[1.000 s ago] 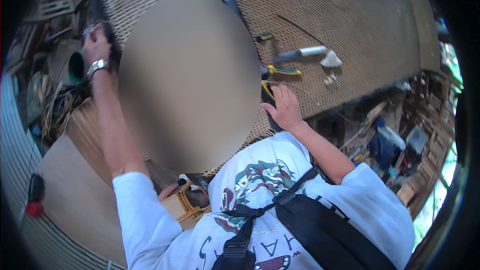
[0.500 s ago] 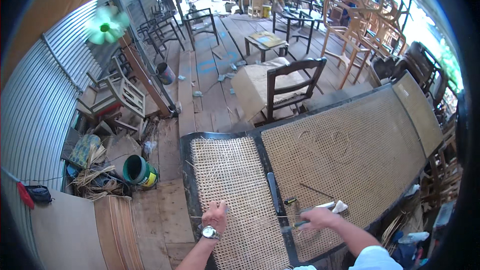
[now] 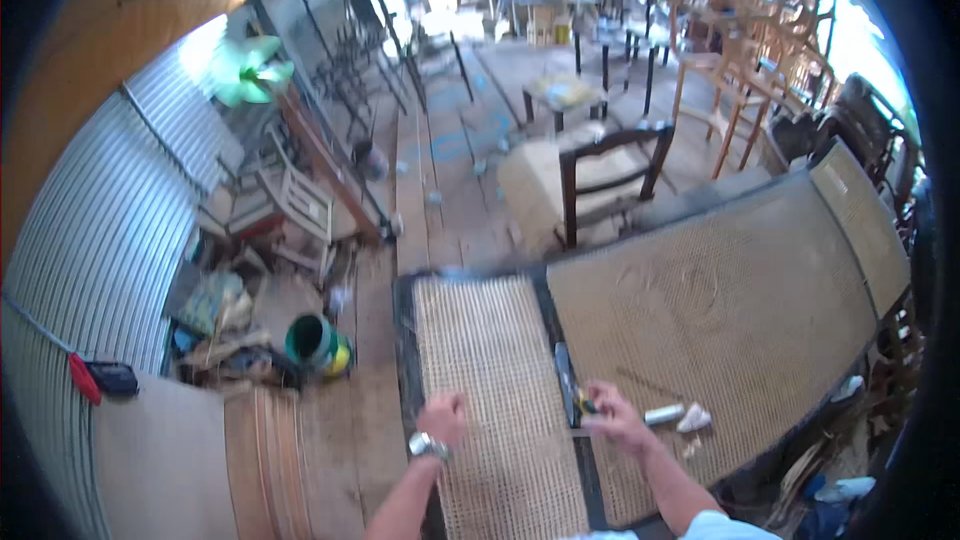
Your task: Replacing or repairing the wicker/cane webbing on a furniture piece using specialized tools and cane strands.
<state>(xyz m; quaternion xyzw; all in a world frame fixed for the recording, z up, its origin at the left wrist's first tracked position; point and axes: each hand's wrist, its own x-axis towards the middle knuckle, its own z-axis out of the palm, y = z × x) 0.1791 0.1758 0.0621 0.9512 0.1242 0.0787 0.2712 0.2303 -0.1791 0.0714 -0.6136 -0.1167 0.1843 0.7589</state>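
Note:
My left hand (image 3: 441,418), a watch at its wrist, is closed low over the pale woven cane panel (image 3: 480,340). A thin cane strand (image 3: 562,433) runs faintly between my two hands; blur hides its end at the left fingers. My right hand (image 3: 618,422) is closed at the dark frame bar beside the panel. At its fingertips shows a small yellow-and-black tool (image 3: 587,404), its kind too blurred to tell. Touching or very near it, a long dark flat blade-like tool (image 3: 565,380) lies along the bar.
On the larger tan cane panel (image 3: 720,270) lie a white tube (image 3: 664,414), a crumpled white piece (image 3: 694,419) and a thin dark rod (image 3: 650,380). A dark chair (image 3: 615,180) stands beyond the frame. A green bucket (image 3: 315,343) and wood sheets (image 3: 265,460) are at left.
The view has shifted, so the scene sits farther right and is blurred. My right hand has moved up along the bar to where the small yellow-and-black tool lay. My left hand stays over the panel.

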